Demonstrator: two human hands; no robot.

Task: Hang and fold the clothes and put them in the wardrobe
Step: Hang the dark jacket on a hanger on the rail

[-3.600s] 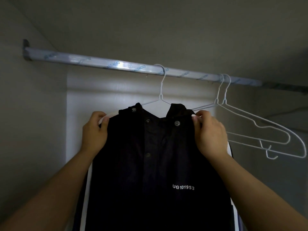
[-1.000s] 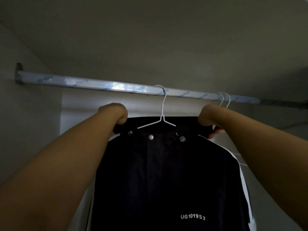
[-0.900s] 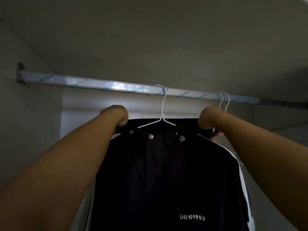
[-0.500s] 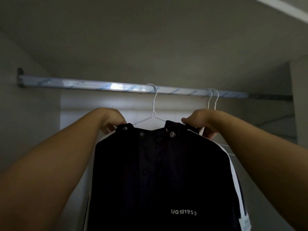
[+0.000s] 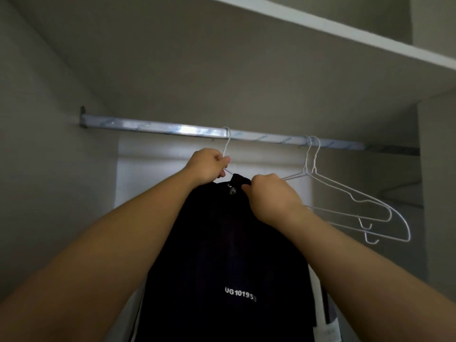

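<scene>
A black button-up shirt (image 5: 229, 255) with white lettering hangs on a white wire hanger (image 5: 226, 146) hooked over the wardrobe rail (image 5: 158, 126). My left hand (image 5: 207, 169) pinches the hanger's neck just under the hook. My right hand (image 5: 270, 196) grips the shirt's collar beside the top snap button. The shirt now hangs turned, narrow to my view. A white stripe runs down its right side.
Two bare white wire hangers (image 5: 355, 193) hang on the rail to the right of the shirt. A white shelf (image 5: 345, 38) spans above. The wardrobe's left wall (image 5: 49, 169) stands close to the rail's end bracket. A side panel (image 5: 436, 193) closes the right.
Both hands came from behind the shoulders to the middle: the left onto the hanger's neck, the right onto the collar. The shirt turned narrower, and my view pulled back and up.
</scene>
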